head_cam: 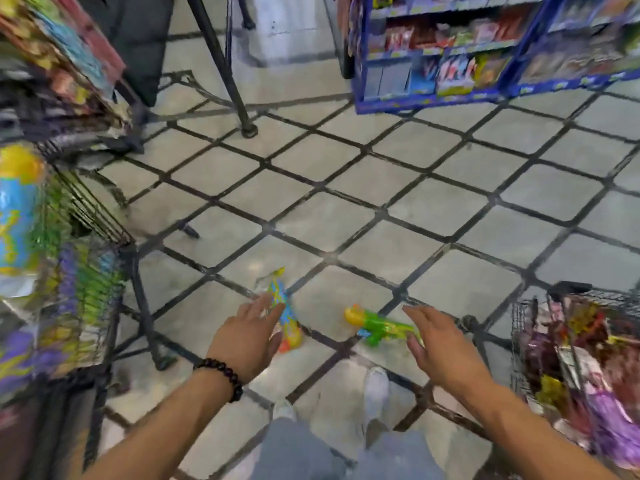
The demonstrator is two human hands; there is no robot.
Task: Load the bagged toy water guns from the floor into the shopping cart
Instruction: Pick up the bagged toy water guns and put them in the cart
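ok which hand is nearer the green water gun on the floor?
Right. The right hand hovers open at the right end of the green water gun, its fingers overlapping it. The left hand is off to its left, over the blue-yellow water gun.

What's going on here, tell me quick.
A person is bending over two bagged toy water guns on the tiled floor. The left hand reaches for the blue and yellow gun, the right hand for the green gun. Both hands are open; neither grips yet. A wire cart holding toys stands on the left.
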